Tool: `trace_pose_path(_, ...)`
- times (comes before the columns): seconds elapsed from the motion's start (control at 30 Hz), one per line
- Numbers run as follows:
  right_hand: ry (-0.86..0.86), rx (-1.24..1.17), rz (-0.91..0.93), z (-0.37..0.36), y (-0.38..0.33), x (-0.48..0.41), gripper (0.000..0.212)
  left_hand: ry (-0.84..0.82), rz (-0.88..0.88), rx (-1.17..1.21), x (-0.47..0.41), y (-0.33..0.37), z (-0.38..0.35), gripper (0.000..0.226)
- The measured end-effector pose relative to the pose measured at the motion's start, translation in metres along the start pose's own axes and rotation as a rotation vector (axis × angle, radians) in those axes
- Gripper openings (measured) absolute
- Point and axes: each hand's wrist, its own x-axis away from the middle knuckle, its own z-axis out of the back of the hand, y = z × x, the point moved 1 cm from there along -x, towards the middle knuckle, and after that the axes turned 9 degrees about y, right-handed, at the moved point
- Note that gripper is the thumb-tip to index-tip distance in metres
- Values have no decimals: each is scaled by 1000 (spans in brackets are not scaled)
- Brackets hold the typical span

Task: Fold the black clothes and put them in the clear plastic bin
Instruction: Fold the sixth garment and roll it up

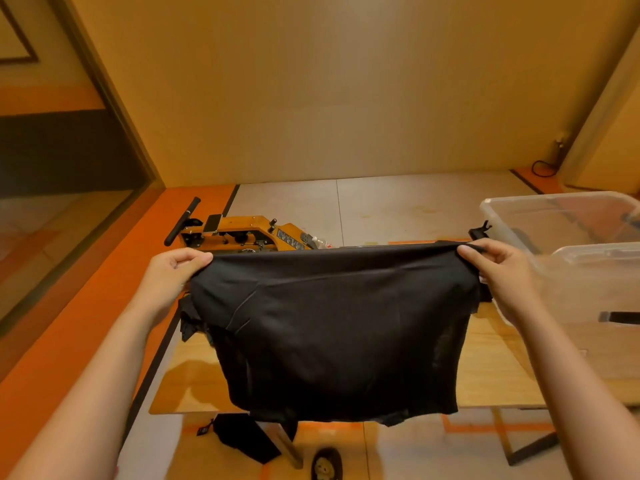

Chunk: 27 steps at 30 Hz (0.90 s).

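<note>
**Mid-fold with a black top, holding it up by the corners**

So I'm holding the black garment [332, 334] up in the air, stretched between my left hand [171, 271] and my right hand [500, 271]. Both hands are curled tight on the top edge, one at each end. My thumbs are lying over the front of the cloth and my fingers [485, 249] are tucking in behind it, so each hand is pinching a corner and nothing else.

The top edge is running fairly taut from one hand to the other. The rest is hanging down in front of me over the wooden table [495, 368], with the bottom hem dangling past the near edge. I can't tell if the cloth is brushing the tabletop.

What I'm figuring for this step:
- Keeping both hands level and pulling evenly looks like the way to get the body hanging flat.
- Lowering it hem-first onto the table should let it lie smooth before I'm folding anything.
- Some more black cloth [188, 322] is poking out just under my left hand. It could be a sleeve or another piece, so I'd watch that it isn't getting trapped in the fold.

The clear plastic bin [498, 220] is sitting off to my right, just beside my right hand, so the drop-off should be a short reach.
</note>
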Motion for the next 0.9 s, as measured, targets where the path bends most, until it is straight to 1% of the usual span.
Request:
trace_pose_path(0.07, -17, 64, -41, -10, 22, -13, 7, -35, 50, -57, -16, -20, -14, 16)
trace_pose_path(0.2, -88, 368, -126, -43, 97, -33, 12, -136, 106, -236, -45, -79, -59, 15)
trace_pose_path(0.3, -43, 493, -198, -67, 145, -45, 14, -142, 119, -313, -70, -116, -93, 16)
trace_pose_path(0.4, 12, 545, -231, -86, 165, -64, 16, -111, 114, -356, -101, -137, -116, 18)
trace_pose_path(0.5, 17, 568, -249, -102, 181, -89, 17, -91, 141, -365, -131, -154, -131, 17)
trace_pose_path(0.63, 3, 595, -293, -125, 199, -121, 15, -148, 171, -416, -166, -177, -143, 15)
trace_pose_path(0.73, -15, 651, -260, -141, 210, -141, 15, -183, 183, -449, -188, -186, -153, 15)
trace_pose_path(0.83, 17, 675, -266, -157, 220, -160, 15, -223, 164, -478, -208, -187, -165, 19)
trace_pose_path(0.9, 40, 688, -258, -166, 226, -168, 15, -236, 172, -479, -219, -191, -171, 17)
